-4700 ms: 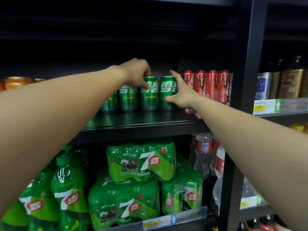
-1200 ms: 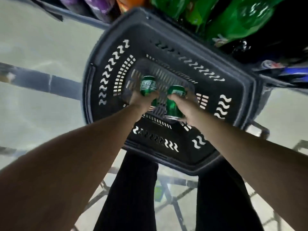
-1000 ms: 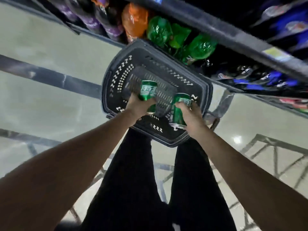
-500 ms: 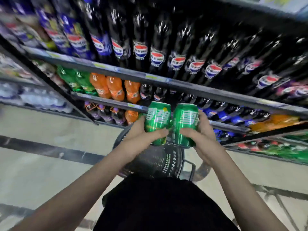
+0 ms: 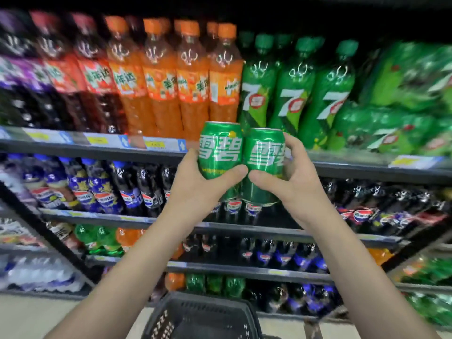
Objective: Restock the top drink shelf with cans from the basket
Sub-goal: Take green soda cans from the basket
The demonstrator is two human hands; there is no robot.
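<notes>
I'm holding one green can in each hand, out in front of me at chest height. My left hand [image 5: 195,184] is wrapping around the left can [image 5: 220,152], thumb across the front and the other fingers tucked behind, so it's a full grip. My right hand [image 5: 297,182] is doing the same thing on the right can [image 5: 264,165]. I'm keeping both cans upright and pressed side by side, touching, probably so they go up as a pair and slot in next to each other.

The basket [image 5: 200,314] is sitting down low between my arms, and I can't tell if anything's left in it.

Going across the shelves behind: dark and purple bottles on the far left, then orange soda bottles [image 5: 181,77], then green soda bottles [image 5: 291,86], then green multipacks [image 5: 401,104] on the right. The top drink shelf isn't showing here, so I'm guessing these need lifting a fair way up, clear of that shelf edge [image 5: 97,145].
</notes>
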